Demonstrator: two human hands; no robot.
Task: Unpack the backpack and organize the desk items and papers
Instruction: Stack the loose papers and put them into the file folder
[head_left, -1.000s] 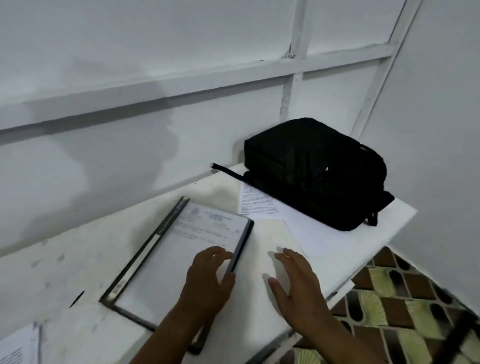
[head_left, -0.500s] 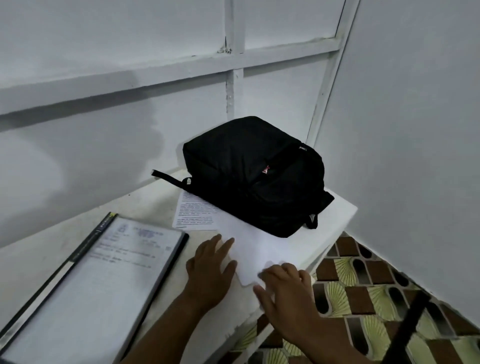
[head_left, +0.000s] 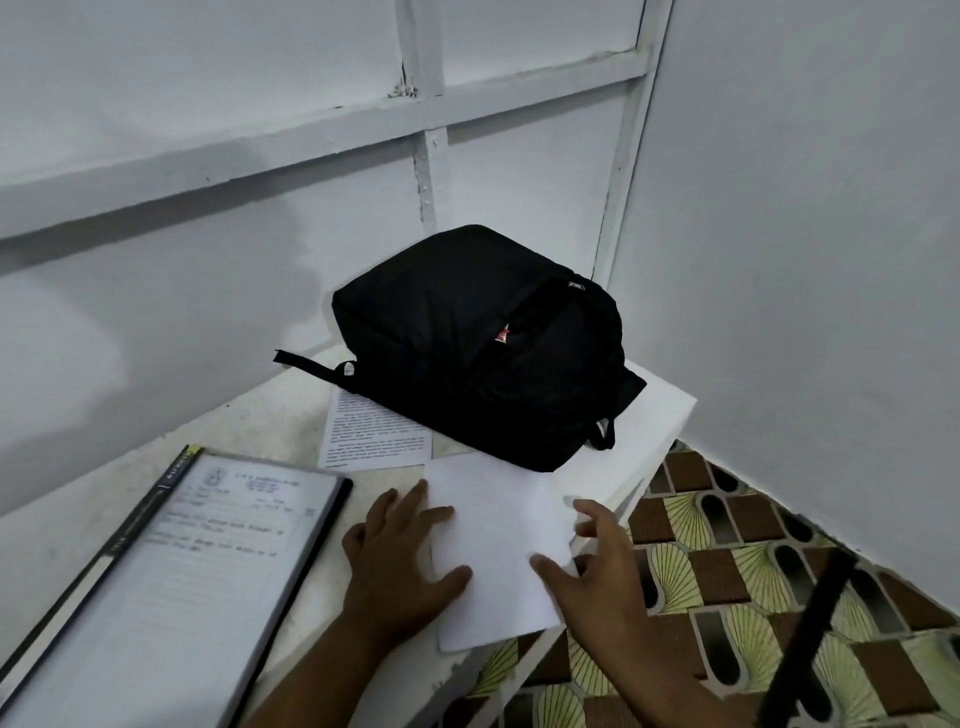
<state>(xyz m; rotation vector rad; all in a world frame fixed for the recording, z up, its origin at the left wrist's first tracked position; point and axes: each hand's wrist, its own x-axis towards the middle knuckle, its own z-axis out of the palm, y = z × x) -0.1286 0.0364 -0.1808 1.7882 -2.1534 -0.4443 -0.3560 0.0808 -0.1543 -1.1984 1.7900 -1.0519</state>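
Observation:
A black backpack (head_left: 483, 348) lies flat at the far right corner of the white desk (head_left: 249, 415), zipped up. A printed sheet (head_left: 374, 436) pokes out from under its left side. A blank white sheet (head_left: 498, 540) lies in front of the backpack and overhangs the desk's front edge. My left hand (head_left: 400, 561) rests flat on that sheet's left edge, fingers spread. My right hand (head_left: 592, 566) is at the sheet's right edge, thumb on the paper, fingers stretched out and blurred.
A clear-cover folder (head_left: 197, 582) with a black spine and a printed form inside lies at the left. White walls close the corner behind and to the right. Patterned floor tiles (head_left: 727, 545) show beyond the desk's edge, with a dark bar (head_left: 810, 623) at lower right.
Both hands moved from the folder rightward onto the blank sheet. The sheet has slid out from the backpack toward the front edge. The right hand's fingers have uncurled.

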